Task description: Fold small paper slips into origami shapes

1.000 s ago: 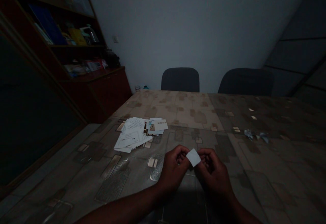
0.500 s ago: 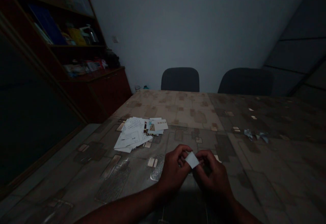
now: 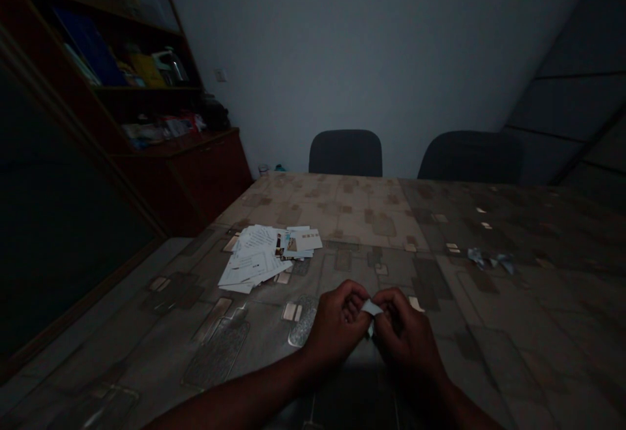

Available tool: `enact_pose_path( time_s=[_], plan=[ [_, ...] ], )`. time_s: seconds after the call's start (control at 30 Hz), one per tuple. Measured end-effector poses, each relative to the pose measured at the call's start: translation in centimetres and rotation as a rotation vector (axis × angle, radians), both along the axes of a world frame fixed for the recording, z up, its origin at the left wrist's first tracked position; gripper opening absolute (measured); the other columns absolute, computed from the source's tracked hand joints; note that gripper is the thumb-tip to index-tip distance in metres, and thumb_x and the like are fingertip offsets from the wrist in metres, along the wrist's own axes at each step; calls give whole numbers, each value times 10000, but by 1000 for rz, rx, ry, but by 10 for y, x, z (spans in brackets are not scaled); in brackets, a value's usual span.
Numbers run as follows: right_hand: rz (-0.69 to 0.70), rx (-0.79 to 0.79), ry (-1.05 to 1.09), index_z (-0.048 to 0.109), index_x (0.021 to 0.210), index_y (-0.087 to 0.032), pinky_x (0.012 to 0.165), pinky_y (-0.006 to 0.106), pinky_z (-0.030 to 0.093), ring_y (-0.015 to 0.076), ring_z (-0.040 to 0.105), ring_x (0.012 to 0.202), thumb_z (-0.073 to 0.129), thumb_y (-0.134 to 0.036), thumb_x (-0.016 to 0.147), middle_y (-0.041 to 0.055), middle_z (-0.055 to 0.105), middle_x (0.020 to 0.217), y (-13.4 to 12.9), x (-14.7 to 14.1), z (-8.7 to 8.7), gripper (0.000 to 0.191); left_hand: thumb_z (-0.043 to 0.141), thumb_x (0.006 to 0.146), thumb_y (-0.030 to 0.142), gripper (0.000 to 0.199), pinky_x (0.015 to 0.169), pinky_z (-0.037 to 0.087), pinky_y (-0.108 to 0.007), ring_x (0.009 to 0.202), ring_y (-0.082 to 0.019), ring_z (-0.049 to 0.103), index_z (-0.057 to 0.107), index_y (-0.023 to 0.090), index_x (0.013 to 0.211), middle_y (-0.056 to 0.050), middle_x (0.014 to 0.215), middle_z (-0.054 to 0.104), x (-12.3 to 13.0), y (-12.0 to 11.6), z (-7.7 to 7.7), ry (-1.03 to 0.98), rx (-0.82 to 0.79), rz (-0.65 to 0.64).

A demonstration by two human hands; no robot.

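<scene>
Close to the near side of the table, a small folded piece of white paper (image 3: 372, 307) is pinched between my two hands. My left hand (image 3: 341, 319) grips its left side between thumb and forefinger, the other fingers curled. On the opposite side, my right hand (image 3: 402, 325) pinches it the same way, the fingertips of both hands nearly meeting. A bit of the paper shows below the thumbs; the rest is hidden by the fingers. Beyond my left hand lies a loose pile of printed papers and cards (image 3: 259, 257).
A patterned cloth covers the table (image 3: 342, 205). Crumpled or folded paper pieces (image 3: 490, 260) lie to the right. Two dark chairs (image 3: 345, 153) stand at the far edge against the wall. A reddish wooden cabinet (image 3: 210, 172) with filled shelves is at the left.
The white paper has tipped and now shows as a narrower strip, with a bit visible below the thumbs. My fingertips have drawn closer together.
</scene>
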State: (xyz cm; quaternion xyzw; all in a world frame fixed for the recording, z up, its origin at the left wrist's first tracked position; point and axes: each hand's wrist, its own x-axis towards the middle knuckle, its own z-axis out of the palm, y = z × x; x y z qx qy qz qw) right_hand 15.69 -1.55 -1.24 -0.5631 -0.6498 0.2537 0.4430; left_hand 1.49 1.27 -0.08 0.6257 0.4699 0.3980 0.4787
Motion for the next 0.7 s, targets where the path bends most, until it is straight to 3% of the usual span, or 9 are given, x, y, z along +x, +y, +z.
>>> enact_pose_path(
  time_s=[0.13, 0.3, 0.47, 0.7],
  plan=[
    [-10, -73, 49, 587, 848, -193, 531, 229, 443, 167, 601, 593, 516, -301, 819, -3, 639, 663, 4, 5, -3, 132, 560, 750, 148, 168, 579, 382, -211, 646, -129, 518, 651, 120, 889, -7, 720, 603, -3, 2, 1, -27, -11, -56],
    [-58, -67, 36, 584, 801, -195, 517, 225, 416, 159, 567, 563, 517, -276, 795, -23, 588, 612, 5, 9, -9, 105, 591, 727, 141, 175, 590, 390, -216, 643, -125, 509, 638, 122, 894, 4, 706, 575, -3, 2, -1, -46, -11, -101],
    [-84, -57, -15, 570, 767, -198, 491, 221, 393, 153, 538, 525, 524, -293, 791, -39, 545, 569, 6, 9, -5, 109, 651, 727, 201, 193, 593, 394, -220, 645, -124, 511, 630, 124, 903, 1, 718, 578, -4, 1, -2, -68, -22, -134],
    [-86, -59, -3, 571, 760, -197, 480, 221, 381, 150, 528, 509, 521, -327, 815, -44, 536, 555, 4, 8, -2, 150, 613, 830, 345, 231, 620, 403, -228, 668, -132, 530, 633, 130, 911, 1, 727, 569, -7, 1, -4, -175, -86, -156]
  ],
)
